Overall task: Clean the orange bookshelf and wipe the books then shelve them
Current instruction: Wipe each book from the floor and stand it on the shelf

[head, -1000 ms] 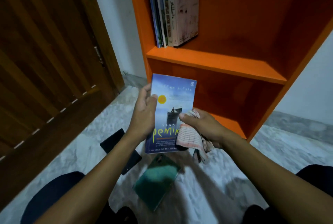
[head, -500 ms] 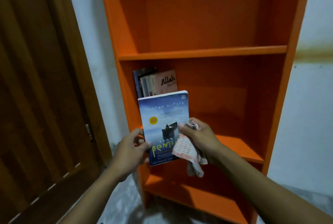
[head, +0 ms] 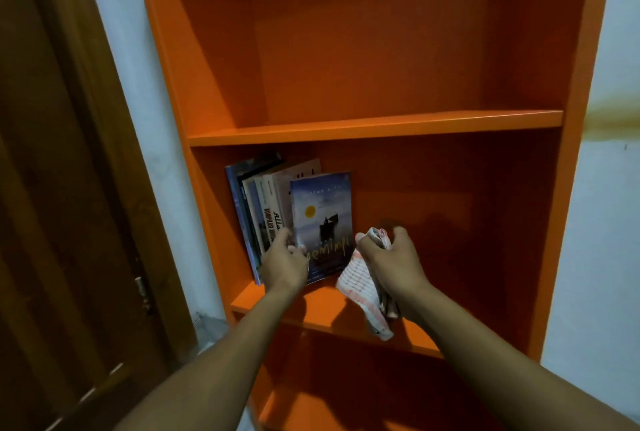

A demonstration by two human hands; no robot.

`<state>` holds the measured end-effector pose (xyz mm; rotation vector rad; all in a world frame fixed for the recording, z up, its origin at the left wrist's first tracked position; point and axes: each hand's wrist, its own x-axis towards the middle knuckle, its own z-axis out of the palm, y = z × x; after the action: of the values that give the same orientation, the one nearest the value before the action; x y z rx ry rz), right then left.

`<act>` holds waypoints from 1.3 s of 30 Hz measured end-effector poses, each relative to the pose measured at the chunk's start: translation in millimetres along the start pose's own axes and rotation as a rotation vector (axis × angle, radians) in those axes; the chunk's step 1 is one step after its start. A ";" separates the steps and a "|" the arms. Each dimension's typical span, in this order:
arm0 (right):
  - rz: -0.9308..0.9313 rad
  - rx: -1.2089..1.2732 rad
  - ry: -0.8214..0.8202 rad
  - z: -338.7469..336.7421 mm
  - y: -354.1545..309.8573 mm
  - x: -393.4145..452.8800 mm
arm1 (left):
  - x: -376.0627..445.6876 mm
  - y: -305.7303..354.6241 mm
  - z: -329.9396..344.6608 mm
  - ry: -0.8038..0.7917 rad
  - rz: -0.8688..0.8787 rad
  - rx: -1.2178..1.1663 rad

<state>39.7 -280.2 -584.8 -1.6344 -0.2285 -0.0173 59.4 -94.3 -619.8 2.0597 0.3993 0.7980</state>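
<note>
Book [head: 322, 219] stands upright, cover facing outward.

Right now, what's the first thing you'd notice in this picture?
The big orange bookshelf fills the middle, between a brown wooden door on the left and a white wall on the right. On its middle shelf, the left hand sets a blue book upright beside a row of books at the shelf's left end. The right hand clutches a checked cloth.
</note>
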 end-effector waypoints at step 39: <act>0.421 -0.053 -0.190 14.7 147.7 -167.5 | -190.8 -206.1 -75.0 -0.395 -0.181 0.269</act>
<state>-102.8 -297.3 -756.6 -1.7104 -0.0248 0.4572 -129.9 -33.8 -831.8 2.3250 0.4806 0.2263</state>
